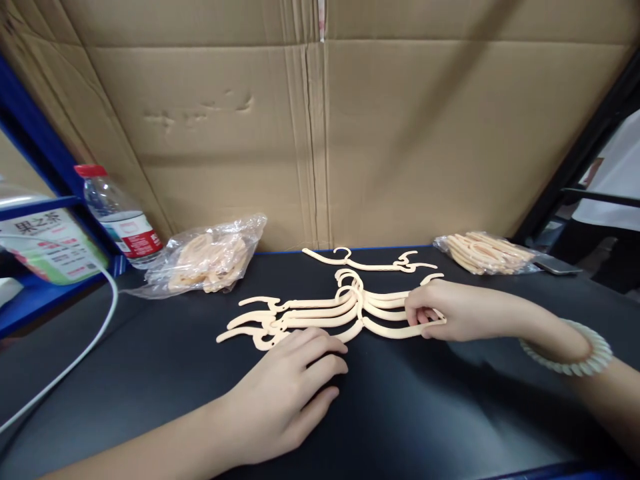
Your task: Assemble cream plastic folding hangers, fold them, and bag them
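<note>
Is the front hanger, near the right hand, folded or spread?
Spread: the front hanger reaches out to both sides of its hook.

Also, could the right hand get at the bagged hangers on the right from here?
Probably yes: the bagged hangers lie beyond the right hand with nothing visibly between, though it would likely need to release the front hanger first.

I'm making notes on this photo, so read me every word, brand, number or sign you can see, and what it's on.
"果之": white-and-green pack at the left; the next character is unclear.
Smaller print on that pack: too small and blurred to read.
Bottle label, red and white: too blurred to read.
White strip on the cardboard: reddish marks, unreadable.
Hangers: no lettering visible.
</note>
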A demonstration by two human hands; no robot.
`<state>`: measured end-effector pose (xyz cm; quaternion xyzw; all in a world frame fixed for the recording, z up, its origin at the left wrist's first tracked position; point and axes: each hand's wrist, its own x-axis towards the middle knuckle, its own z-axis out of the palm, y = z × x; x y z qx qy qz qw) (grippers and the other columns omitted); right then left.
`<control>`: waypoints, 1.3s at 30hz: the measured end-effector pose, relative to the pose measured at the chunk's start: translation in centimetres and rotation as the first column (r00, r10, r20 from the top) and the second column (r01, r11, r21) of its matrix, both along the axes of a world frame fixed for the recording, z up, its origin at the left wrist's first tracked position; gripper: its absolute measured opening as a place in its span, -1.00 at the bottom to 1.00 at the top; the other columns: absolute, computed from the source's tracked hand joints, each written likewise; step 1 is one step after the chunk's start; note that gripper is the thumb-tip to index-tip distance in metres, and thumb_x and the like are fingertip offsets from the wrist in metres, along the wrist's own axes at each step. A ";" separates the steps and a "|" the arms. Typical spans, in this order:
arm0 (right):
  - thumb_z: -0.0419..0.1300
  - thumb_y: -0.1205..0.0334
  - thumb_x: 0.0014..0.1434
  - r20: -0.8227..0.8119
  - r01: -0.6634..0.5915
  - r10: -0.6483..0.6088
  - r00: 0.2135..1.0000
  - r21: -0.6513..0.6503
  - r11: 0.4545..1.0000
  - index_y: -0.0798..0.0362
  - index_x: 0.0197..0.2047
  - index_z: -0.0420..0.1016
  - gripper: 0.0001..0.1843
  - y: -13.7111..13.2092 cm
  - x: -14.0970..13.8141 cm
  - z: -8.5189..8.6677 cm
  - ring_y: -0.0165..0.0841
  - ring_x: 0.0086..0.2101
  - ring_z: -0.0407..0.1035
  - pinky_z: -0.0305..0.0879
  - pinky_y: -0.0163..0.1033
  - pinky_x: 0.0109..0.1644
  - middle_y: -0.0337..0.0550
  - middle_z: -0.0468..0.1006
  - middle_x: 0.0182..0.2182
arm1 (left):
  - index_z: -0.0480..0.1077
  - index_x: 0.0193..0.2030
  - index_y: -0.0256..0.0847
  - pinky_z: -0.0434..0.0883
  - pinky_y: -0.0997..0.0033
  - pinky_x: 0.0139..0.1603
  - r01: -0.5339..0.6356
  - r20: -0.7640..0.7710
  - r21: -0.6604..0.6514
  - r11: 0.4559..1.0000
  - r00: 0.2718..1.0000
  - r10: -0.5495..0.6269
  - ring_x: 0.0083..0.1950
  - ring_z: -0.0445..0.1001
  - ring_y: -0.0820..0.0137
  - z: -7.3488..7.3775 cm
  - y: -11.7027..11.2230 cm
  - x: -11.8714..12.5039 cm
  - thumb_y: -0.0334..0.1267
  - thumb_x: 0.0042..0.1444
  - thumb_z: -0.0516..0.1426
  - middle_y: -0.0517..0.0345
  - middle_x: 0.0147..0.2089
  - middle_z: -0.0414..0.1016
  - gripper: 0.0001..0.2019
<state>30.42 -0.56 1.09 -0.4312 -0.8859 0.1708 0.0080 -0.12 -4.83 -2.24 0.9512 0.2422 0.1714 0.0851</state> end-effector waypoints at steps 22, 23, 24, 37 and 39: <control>0.00 0.44 0.20 -0.172 0.273 -0.215 0.961 0.495 0.825 0.12 -0.20 0.51 -0.74 5.0 3.4 -1.2 -0.28 -0.33 0.45 0.33 -0.23 -0.24 -0.08 0.59 -0.31 | 0.35 0.00 -0.14 0.22 0.06 0.30 0.012 0.019 -0.007 1.000 1.000 -0.012 0.25 0.26 0.17 -0.8 0.5 -0.1 -0.42 0.21 0.02 -0.01 0.17 0.38 -0.74; 0.00 0.47 0.20 -0.143 0.257 -0.213 0.967 0.538 0.803 0.14 -0.16 0.52 -0.71 5.7 3.6 -1.6 -0.24 -0.26 0.46 0.34 -0.19 -0.16 -0.02 0.59 -0.25 | 0.35 0.00 -0.14 0.23 0.06 0.29 0.021 0.026 -0.010 1.000 0.999 -0.020 0.24 0.27 0.17 -0.8 0.5 -0.1 -0.42 0.20 0.02 -0.01 0.16 0.38 -0.74; 0.00 0.50 0.20 -0.104 0.223 -0.200 0.974 0.568 0.792 0.16 -0.12 0.53 -0.69 6.3 3.8 -2.1 -0.21 -0.20 0.45 0.34 -0.15 -0.09 0.02 0.59 -0.21 | 0.35 0.00 -0.14 0.24 0.07 0.28 0.027 0.034 -0.013 1.000 0.999 -0.027 0.23 0.28 0.17 -0.8 0.5 0.0 -0.42 0.20 0.02 -0.01 0.15 0.39 -0.74; 0.07 0.50 0.25 -0.026 0.127 -0.134 0.991 0.551 0.825 0.11 0.00 0.52 -0.68 9.6 3.2 -4.2 -0.21 -0.19 0.46 0.34 -0.16 -0.08 0.03 0.59 -0.20 | 0.38 -0.02 -0.13 0.26 0.06 0.25 0.055 0.058 -0.010 0.998 0.997 -0.055 0.18 0.31 0.18 -0.6 0.5 0.1 -0.44 0.20 0.02 -0.01 0.10 0.42 -0.74; 0.05 0.50 0.27 -0.005 0.118 -0.139 0.990 0.565 0.817 0.14 -0.04 0.53 -0.70 9.6 3.1 -4.1 -0.22 -0.21 0.45 0.33 -0.18 -0.10 0.03 0.59 -0.22 | 0.37 -0.03 -0.14 0.25 0.05 0.26 0.052 0.043 -0.007 0.999 0.998 -0.051 0.18 0.31 0.18 -0.6 0.5 0.1 -0.44 0.20 0.01 -0.01 0.10 0.42 -0.74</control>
